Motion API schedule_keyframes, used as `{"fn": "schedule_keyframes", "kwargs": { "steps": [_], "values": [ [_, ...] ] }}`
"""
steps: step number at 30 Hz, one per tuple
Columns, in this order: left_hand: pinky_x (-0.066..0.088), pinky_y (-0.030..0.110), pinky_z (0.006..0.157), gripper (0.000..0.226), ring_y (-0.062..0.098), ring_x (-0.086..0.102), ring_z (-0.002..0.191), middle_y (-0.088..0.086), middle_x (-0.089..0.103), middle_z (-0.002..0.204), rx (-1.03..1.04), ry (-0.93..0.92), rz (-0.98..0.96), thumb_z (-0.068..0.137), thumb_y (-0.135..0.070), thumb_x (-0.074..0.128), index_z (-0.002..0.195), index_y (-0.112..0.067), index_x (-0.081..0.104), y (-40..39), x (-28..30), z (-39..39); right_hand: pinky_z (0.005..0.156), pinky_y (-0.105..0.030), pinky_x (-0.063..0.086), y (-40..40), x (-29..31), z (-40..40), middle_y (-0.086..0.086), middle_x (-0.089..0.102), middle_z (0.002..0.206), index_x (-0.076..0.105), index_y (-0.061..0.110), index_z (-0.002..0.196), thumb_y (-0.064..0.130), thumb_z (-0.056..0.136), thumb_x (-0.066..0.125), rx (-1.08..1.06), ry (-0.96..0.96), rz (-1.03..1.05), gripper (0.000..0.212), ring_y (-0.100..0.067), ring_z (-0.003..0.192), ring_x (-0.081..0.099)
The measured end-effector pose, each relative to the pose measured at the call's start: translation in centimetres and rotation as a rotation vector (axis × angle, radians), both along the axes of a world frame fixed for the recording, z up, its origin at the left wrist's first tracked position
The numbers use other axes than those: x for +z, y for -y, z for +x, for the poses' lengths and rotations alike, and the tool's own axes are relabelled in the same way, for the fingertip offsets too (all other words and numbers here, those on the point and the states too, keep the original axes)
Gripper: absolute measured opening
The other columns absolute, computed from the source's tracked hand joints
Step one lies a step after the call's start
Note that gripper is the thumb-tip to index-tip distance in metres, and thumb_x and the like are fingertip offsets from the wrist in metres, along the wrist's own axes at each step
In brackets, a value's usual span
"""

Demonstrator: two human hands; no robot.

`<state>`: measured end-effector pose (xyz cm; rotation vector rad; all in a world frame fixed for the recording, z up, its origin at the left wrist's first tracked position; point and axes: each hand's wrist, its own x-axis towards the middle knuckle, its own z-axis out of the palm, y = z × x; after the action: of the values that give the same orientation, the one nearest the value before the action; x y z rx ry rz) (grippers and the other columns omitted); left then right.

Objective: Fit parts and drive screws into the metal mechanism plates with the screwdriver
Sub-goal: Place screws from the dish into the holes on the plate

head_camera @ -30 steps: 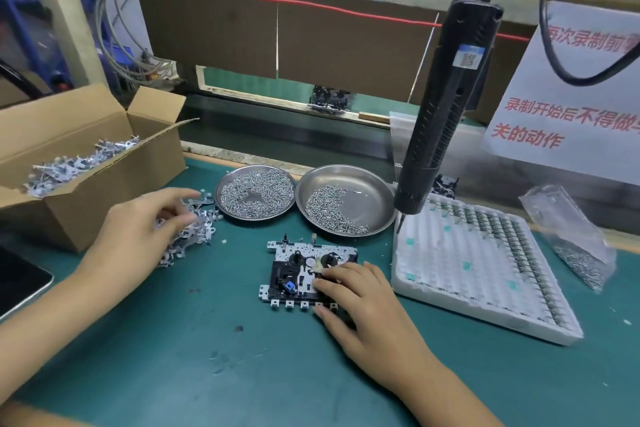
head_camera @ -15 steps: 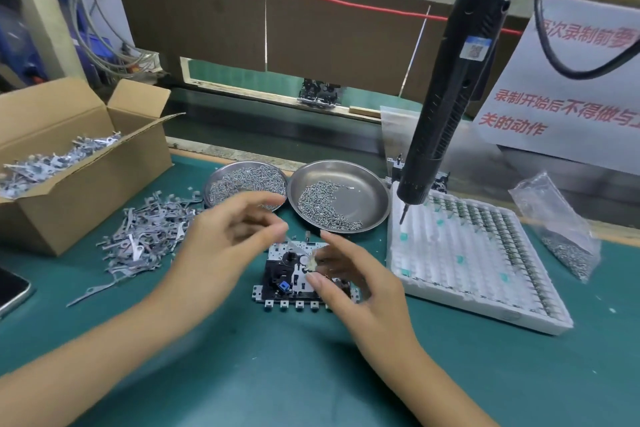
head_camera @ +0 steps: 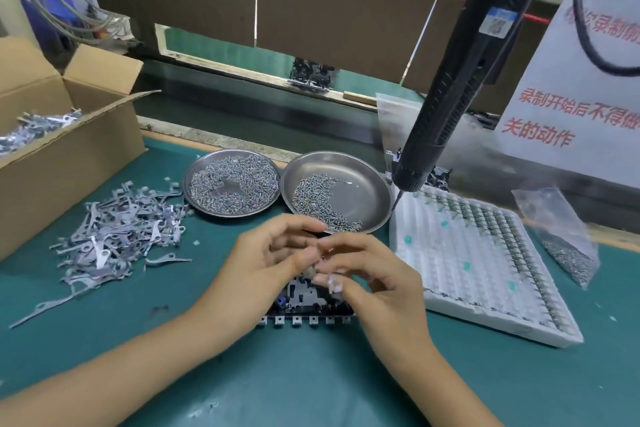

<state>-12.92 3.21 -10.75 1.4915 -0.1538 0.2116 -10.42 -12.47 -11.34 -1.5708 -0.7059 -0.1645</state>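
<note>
mechanism plate (head_camera: 304, 302) flat on the table (head_camera: 311, 385), directly under both hands, near edge with its row of tabs showing below the wrists, top half hidden by fingers

left hand (head_camera: 263, 263) over the plate's left side, fingers curled, thumb and fingertips pinched on a small metal part (head_camera: 309, 272) just above the plate. part too blurred to tell its shape

right hand (head_camera: 377, 282) over the plate's right side, fingers curled inward, tips meeting the left hand's at that same part. can't tell whether it actually grips the part or only touches it

screwdriver (head_camera: 464, 73) hangs above and beyond the right hand, tilted, bit pointing down over the far-left corner of the white foam tray (head_camera: 478, 263). neither hand on it

tray lies just right of the right hand, on the table

two steel dishes of screws just beyond the hands: fuller one (head_camera: 231, 183) beyond the left hand, other one (head_camera: 337, 192) beyond the fingertips, rims touching or nearly

loose pile of stamped metal levers (head_camera: 121, 232) left of the left hand, cardboard box (head_camera: 62, 149) with more of them further left

clear bag of screws (head_camera: 561, 239) far right, past the tray
</note>
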Motion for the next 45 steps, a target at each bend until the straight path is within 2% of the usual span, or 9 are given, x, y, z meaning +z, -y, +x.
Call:
{"fn": "schedule_keyframes", "kwargs": {
  "steps": [4, 12, 17, 20, 27, 30, 35, 40, 45],
  "values": [
    [0.037, 0.003, 0.084, 0.027, -0.005, 0.059, 0.098, -0.020, 0.066, 0.100, 0.195, 0.173, 0.486, 0.088, -0.016, 0.065, 0.103, -0.037, 0.065, -1.0, 0.3, -0.6, 0.080, -0.025, 0.052, 0.5, -0.4, 0.3, 0.010, 0.073, 0.088, 0.073, 0.023, 0.081, 0.003, 0.077, 0.069, -0.099, 0.024, -0.054, 0.020, -0.012, 0.088, 0.068],
    [0.040, 0.022, 0.084, 0.014, -0.003, 0.059, 0.087, -0.020, 0.067, 0.086, 0.075, 0.294, 0.720, 0.080, -0.043, 0.069, 0.088, -0.032, 0.073, -1.4, 1.2, -1.3, 0.075, -0.012, 0.046, 1.3, -0.8, 1.0, 0.004, 0.072, 0.086, 0.073, 0.016, 0.103, 0.010, 0.081, 0.068, -0.119, 0.088, -0.300, 0.024, -0.003, 0.079, 0.064],
    [0.039, 0.006, 0.077, 0.013, 0.001, 0.062, 0.084, -0.018, 0.070, 0.084, 0.053, 0.153, 0.608, 0.076, -0.031, 0.072, 0.089, -0.028, 0.074, -1.3, 1.1, -1.4, 0.075, -0.012, 0.046, 1.5, -0.8, 0.8, 0.012, 0.071, 0.084, 0.074, 0.026, 0.097, 0.007, 0.080, 0.072, -0.135, 0.045, -0.282, 0.025, -0.005, 0.081, 0.065],
    [0.043, 0.007, 0.073, 0.006, 0.003, 0.065, 0.079, -0.013, 0.071, 0.080, 0.035, 0.080, 0.472, 0.077, -0.031, 0.072, 0.082, -0.029, 0.072, -1.4, 1.2, -1.3, 0.074, -0.013, 0.047, 1.5, -0.7, 0.9, 0.012, 0.070, 0.080, 0.074, 0.027, 0.092, 0.004, 0.079, 0.074, -0.140, 0.035, -0.295, 0.026, -0.005, 0.079, 0.065],
    [0.043, 0.005, 0.070, 0.012, -0.003, 0.065, 0.076, -0.018, 0.071, 0.075, 0.013, 0.008, 0.555, 0.077, -0.026, 0.076, 0.087, -0.031, 0.076, -1.9, 1.2, -1.0, 0.075, -0.021, 0.049, 1.0, -0.8, 0.7, 0.025, 0.064, 0.077, 0.076, 0.018, 0.092, 0.007, 0.077, 0.074, -0.115, 0.106, -0.369, 0.019, -0.009, 0.079, 0.063],
    [0.045, 0.007, 0.072, 0.012, -0.003, 0.065, 0.076, -0.019, 0.071, 0.074, 0.004, -0.010, 0.563, 0.072, -0.032, 0.077, 0.084, -0.034, 0.076, -2.1, 1.3, -1.0, 0.076, -0.020, 0.049, 0.9, -0.9, 0.8, 0.021, 0.067, 0.079, 0.077, 0.017, 0.090, 0.005, 0.077, 0.075, -0.119, 0.032, -0.367, 0.018, -0.006, 0.080, 0.063],
    [0.045, 0.005, 0.065, 0.011, -0.005, 0.065, 0.068, -0.015, 0.071, 0.068, 0.003, -0.122, 0.592, 0.070, -0.023, 0.081, 0.076, -0.031, 0.075, -2.6, 1.1, -0.6, 0.081, -0.025, 0.051, 0.7, -1.1, 0.7, 0.004, 0.072, 0.087, 0.076, 0.012, 0.095, 0.006, 0.079, 0.075, -0.092, 0.005, -0.414, 0.018, -0.009, 0.086, 0.065],
    [0.047, 0.013, 0.057, 0.011, 0.000, 0.065, 0.064, -0.009, 0.072, 0.069, -0.073, -0.295, 0.549, 0.070, -0.030, 0.082, 0.075, -0.035, 0.075, -3.0, 0.7, -0.2, 0.081, -0.021, 0.050, 1.2, -1.2, 0.4, 0.011, 0.071, 0.087, 0.076, 0.015, 0.097, 0.010, 0.081, 0.073, -0.104, 0.046, -0.396, 0.017, -0.006, 0.087, 0.065],
    [0.047, 0.014, 0.054, 0.015, 0.002, 0.063, 0.061, -0.006, 0.073, 0.071, -0.121, -0.336, 0.510, 0.070, -0.027, 0.081, 0.079, -0.036, 0.073, -3.3, 0.7, -0.1, 0.072, -0.026, 0.050, 1.3, -1.1, 0.0, 0.002, 0.070, 0.080, 0.076, 0.018, 0.096, 0.014, 0.081, 0.071, -0.060, 0.068, -0.446, 0.017, -0.007, 0.076, 0.061]
  ]
}}
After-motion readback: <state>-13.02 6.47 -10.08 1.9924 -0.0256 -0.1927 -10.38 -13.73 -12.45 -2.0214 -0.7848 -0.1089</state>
